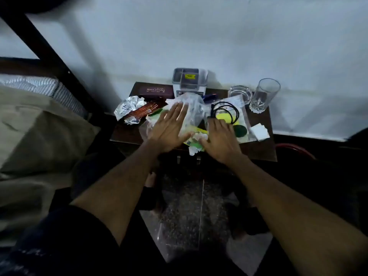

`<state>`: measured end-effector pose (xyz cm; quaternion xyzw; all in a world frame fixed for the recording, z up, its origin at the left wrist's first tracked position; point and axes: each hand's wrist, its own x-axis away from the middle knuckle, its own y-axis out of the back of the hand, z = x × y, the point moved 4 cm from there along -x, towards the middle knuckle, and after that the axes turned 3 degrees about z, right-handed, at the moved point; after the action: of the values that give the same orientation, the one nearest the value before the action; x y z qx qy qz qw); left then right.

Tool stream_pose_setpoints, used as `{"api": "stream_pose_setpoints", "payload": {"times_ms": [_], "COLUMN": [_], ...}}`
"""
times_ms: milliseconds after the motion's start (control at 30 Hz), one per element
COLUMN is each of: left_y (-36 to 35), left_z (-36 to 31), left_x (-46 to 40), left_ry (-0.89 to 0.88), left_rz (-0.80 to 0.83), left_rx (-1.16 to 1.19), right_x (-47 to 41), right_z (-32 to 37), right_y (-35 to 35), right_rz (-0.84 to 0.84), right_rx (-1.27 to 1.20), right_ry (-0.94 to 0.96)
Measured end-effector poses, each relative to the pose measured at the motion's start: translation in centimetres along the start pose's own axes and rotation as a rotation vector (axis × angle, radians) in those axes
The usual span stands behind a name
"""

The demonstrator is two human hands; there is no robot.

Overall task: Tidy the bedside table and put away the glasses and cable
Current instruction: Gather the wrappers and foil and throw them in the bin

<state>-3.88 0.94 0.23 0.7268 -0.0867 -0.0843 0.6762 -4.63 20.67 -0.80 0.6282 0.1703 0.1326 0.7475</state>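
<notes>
Left hand: we find the left hand [171, 128] flat, fingers spread, pressing on a clear plastic bag [189, 108] at mid-table.
Right hand: the right hand [219, 140] lies palm down, fingers slightly curled on crumpled wrappers [196, 141]; we see no grasp.
Cable: the black cable [226, 112] sits coiled just beyond the right hand.
Glasses case: the dark glasses case [155, 90] rests at the back left of the bedside table [258, 150].
Obstructions: we note foil wrappers [131, 110] left, a white folded paper [258, 131] right.
Containers: the tumbler [263, 95] and glass ashtray [239, 93] appear empty; contents of the lidded box [189, 79] cannot be told.
</notes>
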Motion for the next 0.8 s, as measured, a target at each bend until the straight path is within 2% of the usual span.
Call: {"api": "stream_pose_setpoints", "payload": {"times_ms": [133, 300, 433, 600, 800], "left_y": [-2.9, -3.6, -4.6, -4.1, -3.0], "left_z": [0.1, 0.6, 0.9, 0.6, 0.3], "left_x": [0.5, 0.2, 0.6, 0.4, 0.3], "left_ry": [0.039, 0.090, 0.114, 0.166, 0.247], "left_rz": [0.084, 0.064, 0.080, 0.002, -0.098], "left_rx": [0.068, 0.264, 0.315, 0.337, 0.424], "right_x": [1.3, 0.3, 0.2, -0.4, -0.9], "right_z": [2.0, 2.3, 2.1, 3.0, 3.8], "right_y": [-3.4, -4.2, -4.5, -4.1, -3.3], "right_rz": [0.053, 0.081, 0.037, 0.020, 0.097], "right_rx": [0.040, 0.138, 0.168, 0.210, 0.232], "right_ry": [0.017, 0.050, 0.050, 0.080, 0.083]}}
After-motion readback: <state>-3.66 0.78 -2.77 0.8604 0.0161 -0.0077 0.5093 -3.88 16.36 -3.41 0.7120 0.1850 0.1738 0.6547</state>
